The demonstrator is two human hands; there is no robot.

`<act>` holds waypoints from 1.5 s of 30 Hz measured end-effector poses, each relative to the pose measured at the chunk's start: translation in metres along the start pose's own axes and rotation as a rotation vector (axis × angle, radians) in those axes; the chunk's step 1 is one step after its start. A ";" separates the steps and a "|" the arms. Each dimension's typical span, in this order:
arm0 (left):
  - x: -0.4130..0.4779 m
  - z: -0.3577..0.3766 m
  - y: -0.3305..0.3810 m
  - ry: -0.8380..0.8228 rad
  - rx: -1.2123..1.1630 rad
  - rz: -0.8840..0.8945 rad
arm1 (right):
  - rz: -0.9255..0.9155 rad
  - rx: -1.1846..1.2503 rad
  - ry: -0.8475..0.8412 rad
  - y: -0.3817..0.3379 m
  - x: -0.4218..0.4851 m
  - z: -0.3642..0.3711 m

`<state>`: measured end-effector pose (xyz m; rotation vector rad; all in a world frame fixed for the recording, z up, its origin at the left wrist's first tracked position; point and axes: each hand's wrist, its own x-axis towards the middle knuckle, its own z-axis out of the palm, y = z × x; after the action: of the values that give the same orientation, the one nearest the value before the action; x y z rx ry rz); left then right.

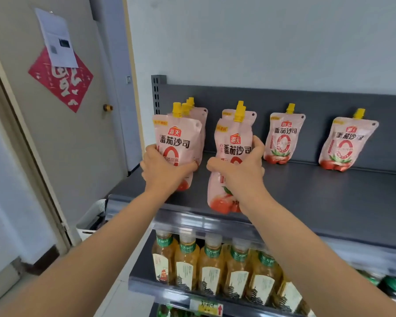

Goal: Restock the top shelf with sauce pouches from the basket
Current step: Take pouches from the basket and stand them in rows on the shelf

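- Both hands are up at the top shelf [329,197]. The left hand [162,170] curls round the lower half of the left pouch [178,140], and the right hand [240,172] squeezes the waist of the right pouch [233,145].
- They look soft, squashy and fairly light, with glossy film that may slip. My call: grip the full belly as here, or the stiff yellow cap [239,113].
- Pouch count, going by caps: about three more stacked behind the left hand's, though overlap blurs it, and one behind the right hand's.
- Off to the right of the right hand, the near single [281,138] and the far single [348,143] stand apart. Roughly eight in all.
- One white basket [92,218] sits below the left forearm, its contents hidden.
- Under both wrists are the tea bottles [210,266], about six in the front row.
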<state>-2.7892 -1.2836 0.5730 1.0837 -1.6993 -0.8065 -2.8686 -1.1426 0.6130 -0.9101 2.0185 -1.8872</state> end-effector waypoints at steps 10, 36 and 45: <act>0.029 0.030 -0.005 -0.031 -0.072 -0.133 | -0.007 -0.083 0.117 0.012 0.021 0.003; 0.085 -0.011 -0.041 -0.739 -0.080 0.102 | -0.159 -0.244 0.257 0.027 0.012 0.060; 0.095 -0.016 -0.047 -0.821 -0.037 0.227 | -0.215 -0.229 0.205 0.031 0.002 0.079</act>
<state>-2.7764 -1.3900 0.5711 0.5235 -2.4097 -1.2240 -2.8348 -1.2093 0.5727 -1.0680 2.3832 -1.9561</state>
